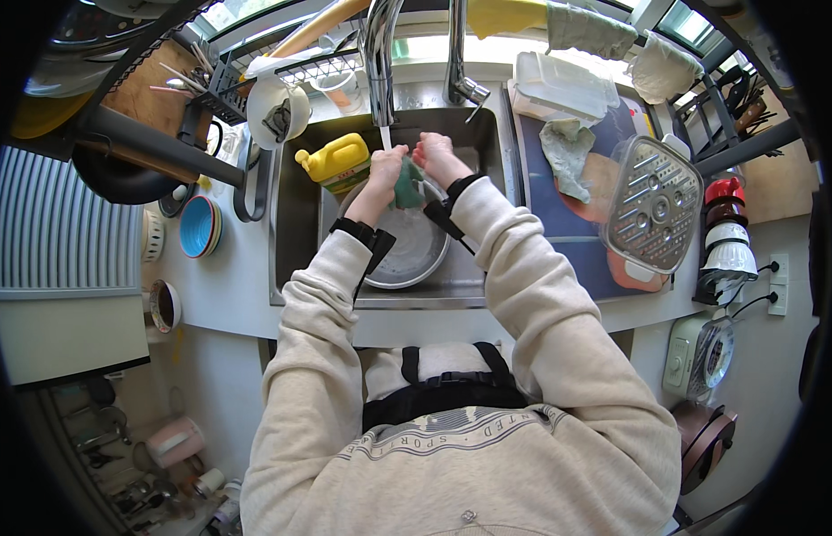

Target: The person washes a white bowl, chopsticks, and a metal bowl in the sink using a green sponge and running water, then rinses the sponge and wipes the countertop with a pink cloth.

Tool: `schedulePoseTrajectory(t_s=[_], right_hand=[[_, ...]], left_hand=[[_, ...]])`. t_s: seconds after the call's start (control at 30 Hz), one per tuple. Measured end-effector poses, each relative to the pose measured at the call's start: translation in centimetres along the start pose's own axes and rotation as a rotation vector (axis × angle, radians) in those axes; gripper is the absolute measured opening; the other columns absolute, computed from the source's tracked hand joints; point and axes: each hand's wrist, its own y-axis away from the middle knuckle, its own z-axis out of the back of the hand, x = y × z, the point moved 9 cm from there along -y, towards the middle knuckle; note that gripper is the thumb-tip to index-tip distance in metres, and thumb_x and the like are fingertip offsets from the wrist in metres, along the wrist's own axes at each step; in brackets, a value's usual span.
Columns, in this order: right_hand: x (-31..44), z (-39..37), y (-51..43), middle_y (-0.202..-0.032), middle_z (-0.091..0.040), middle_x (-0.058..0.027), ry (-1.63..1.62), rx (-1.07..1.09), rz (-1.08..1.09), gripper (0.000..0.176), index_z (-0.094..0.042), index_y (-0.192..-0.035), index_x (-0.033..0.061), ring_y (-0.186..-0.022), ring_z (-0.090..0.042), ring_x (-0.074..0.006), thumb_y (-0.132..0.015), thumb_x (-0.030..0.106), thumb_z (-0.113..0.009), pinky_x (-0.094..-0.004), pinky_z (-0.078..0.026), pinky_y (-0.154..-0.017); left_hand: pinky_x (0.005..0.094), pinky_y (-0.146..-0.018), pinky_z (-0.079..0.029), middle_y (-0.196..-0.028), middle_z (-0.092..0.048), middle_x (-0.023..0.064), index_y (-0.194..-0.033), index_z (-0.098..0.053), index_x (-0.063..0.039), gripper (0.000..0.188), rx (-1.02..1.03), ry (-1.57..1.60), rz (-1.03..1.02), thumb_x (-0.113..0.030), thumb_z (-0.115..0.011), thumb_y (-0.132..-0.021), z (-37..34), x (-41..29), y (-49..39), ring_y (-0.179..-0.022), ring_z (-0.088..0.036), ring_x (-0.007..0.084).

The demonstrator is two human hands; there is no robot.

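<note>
Under the chrome faucet (381,74), water runs down onto my left hand (387,173), whose fingers are closed on a green scouring cloth (408,185). Just to its right is my right hand (437,155), with curled fingers close to the cloth; whether it holds anything I cannot tell. Both hands are over the stainless steel sink (466,271). Below them a round metal basin (416,248) with water in it stands on the sink floor. A yellow jug of detergent (339,161) leans in the sink's back left part, beside my left hand.
Left of the sink are a white bowl (258,110) with a dark scrubber and stacked bowls (197,226). At right, a blue mat (577,258) bears a pale cloth (569,157), a plastic container (563,84) and a perforated metal tray (655,204). Rack bars (168,149) stand at left.
</note>
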Motion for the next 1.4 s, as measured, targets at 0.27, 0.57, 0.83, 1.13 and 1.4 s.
schedulePoseTrajectory(t_s=[0.27,0.57,0.83,1.13,1.4], right_hand=[[6.2,3.0,-0.9,-0.067,-0.048,-0.0055,-0.052,0.160,-0.055,0.006,-0.048,-0.079,0.0059,-0.053,-0.048,-0.0159,-0.076,0.011,-0.050,-0.0286,-0.045,-0.046],[7.0,1.6,1.7,-0.074,-0.056,-0.0103,0.781,0.344,0.027,0.031,-0.051,-0.099,0.0012,-0.062,-0.055,-0.0181,-0.076,0.022,-0.053,-0.0289,-0.049,-0.054],[-0.6,-0.4,6.4,-0.092,-0.062,-0.0110,1.528,0.758,0.617,0.050,-0.056,-0.110,0.0144,-0.086,-0.059,-0.0229,-0.062,0.022,-0.069,-0.0327,-0.045,-0.074],[-4.2,-0.6,6.3,-0.079,-0.063,-0.0164,1.276,0.570,0.374,0.020,-0.062,-0.086,0.0008,-0.065,-0.064,-0.0225,-0.071,0.013,-0.060,-0.0311,-0.051,-0.064],[-7.5,-1.0,8.8,-0.083,-0.057,-0.0070,0.748,0.762,0.127,0.016,-0.050,-0.095,0.0004,-0.073,-0.057,-0.0131,-0.080,0.006,-0.052,-0.0249,-0.050,-0.063]], left_hand=[[0.0253,-0.050,-0.040,-0.064,-0.052,0.0006,-0.069,-0.055,-0.005,0.021,0.285,-0.338,-0.023,-0.023,-0.065,-0.074,-0.7,0.1,1.4,-0.056,-0.049,0.0100],[0.0227,-0.053,-0.040,-0.069,-0.055,0.0005,-0.083,-0.057,-0.003,0.017,0.317,-0.621,-0.191,-0.013,-0.067,-0.073,0.3,-0.2,2.7,-0.061,-0.050,0.0084],[0.0244,-0.054,-0.042,-0.069,-0.056,0.0032,-0.072,-0.060,-0.003,0.016,0.378,-0.841,-0.511,-0.010,-0.070,-0.063,-0.9,-3.9,5.0,-0.060,-0.053,0.0098],[0.0378,-0.070,-0.046,-0.082,-0.060,0.0131,-0.080,-0.052,-0.006,0.023,0.296,-1.330,-0.315,-0.011,-0.065,-0.062,3.6,1.4,5.4,-0.081,-0.058,0.0302],[0.0278,-0.080,-0.043,-0.098,-0.055,0.0089,-0.115,-0.039,-0.002,0.070,0.417,-0.636,-0.142,-0.011,-0.073,-0.054,3.7,8.1,4.5,-0.091,-0.055,0.0198]])
